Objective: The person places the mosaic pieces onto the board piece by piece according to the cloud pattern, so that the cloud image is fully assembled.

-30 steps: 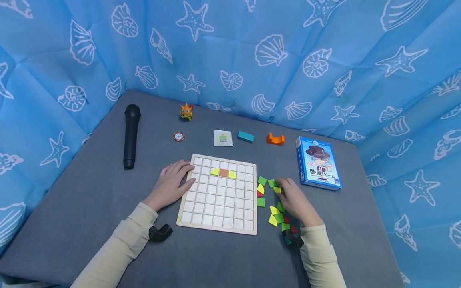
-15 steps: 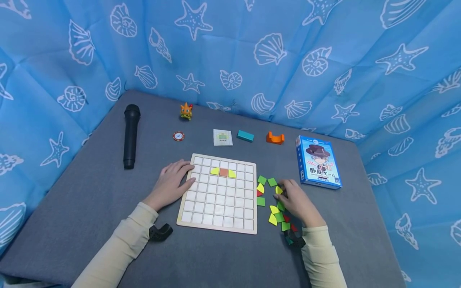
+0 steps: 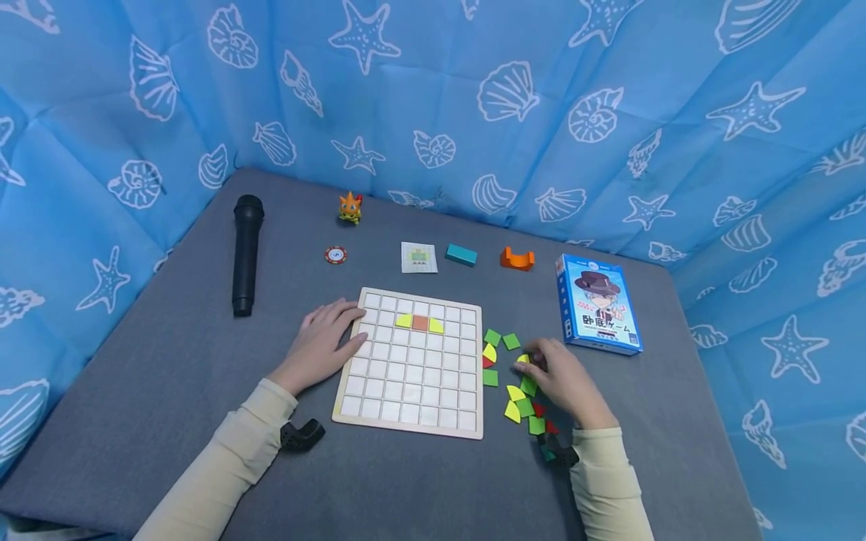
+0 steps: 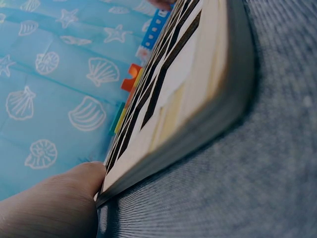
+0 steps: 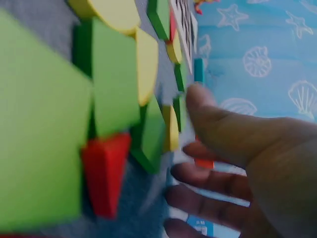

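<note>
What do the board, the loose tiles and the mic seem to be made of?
Board: probably wood, matte, judging by its pale beige rim.
Loose tiles: painted wood or plastic, smooth, evenly coloured; the close view is too blurred to settle which.
Mic: black, low-shine, maybe plastic or coated metal.

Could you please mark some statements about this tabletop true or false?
1. The left hand touches an edge of the gridded board. True.
2. The orange block is between the teal block and the blue box. True.
3. The black microphone lies right of the blue box. False: it lies left of the board.
4. On the board, a brown tile sits between two yellow pieces. True.
5. The right hand rests on the board. False: it is beside the board, near loose pieces.
</note>
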Demonstrator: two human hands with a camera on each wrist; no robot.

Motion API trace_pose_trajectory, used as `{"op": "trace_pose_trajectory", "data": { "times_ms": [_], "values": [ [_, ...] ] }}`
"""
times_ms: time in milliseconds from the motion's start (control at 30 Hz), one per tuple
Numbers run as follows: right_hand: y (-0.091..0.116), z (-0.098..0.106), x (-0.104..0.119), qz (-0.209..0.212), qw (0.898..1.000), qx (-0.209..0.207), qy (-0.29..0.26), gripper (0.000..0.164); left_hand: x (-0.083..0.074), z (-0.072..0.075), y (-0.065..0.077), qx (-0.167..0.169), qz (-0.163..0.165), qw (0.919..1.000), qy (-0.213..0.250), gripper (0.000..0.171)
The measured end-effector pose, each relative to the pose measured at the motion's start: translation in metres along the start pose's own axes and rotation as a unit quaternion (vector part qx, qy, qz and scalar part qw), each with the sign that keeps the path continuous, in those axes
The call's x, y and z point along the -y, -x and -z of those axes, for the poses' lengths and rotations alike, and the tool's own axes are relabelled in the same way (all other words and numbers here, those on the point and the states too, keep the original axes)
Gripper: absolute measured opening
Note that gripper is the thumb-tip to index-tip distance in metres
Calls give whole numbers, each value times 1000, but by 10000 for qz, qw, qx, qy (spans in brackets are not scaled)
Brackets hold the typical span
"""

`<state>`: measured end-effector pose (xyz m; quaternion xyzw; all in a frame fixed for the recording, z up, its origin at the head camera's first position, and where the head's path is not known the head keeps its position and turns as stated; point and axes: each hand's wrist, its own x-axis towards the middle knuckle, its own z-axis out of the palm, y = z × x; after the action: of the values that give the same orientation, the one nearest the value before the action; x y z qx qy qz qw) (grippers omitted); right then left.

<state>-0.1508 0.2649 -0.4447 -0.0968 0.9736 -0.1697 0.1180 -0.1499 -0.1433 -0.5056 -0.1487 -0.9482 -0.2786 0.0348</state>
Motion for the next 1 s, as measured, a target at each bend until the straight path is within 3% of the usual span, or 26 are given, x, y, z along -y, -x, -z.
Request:
{"op": "trace_pose_trajectory", "data": {
  "times_ms": [200,433,733,1000],
  "values": [
    [3,0,-3,587,9982,-131,-3,26,0,0,0,39,46,10000,-15,48],
    [3,-3,-1,336,9990,-210,220,30,1,-3,0,25,24,10000,-31,49],
    [5,-5,-1,493,9985,-157,150,26,1,-2,0,8,14,10000,7,49],
    [1,-6,6,297,9992,-83,252,27,0,-2,0,-24,27,10000,18,49]
  ]
}}
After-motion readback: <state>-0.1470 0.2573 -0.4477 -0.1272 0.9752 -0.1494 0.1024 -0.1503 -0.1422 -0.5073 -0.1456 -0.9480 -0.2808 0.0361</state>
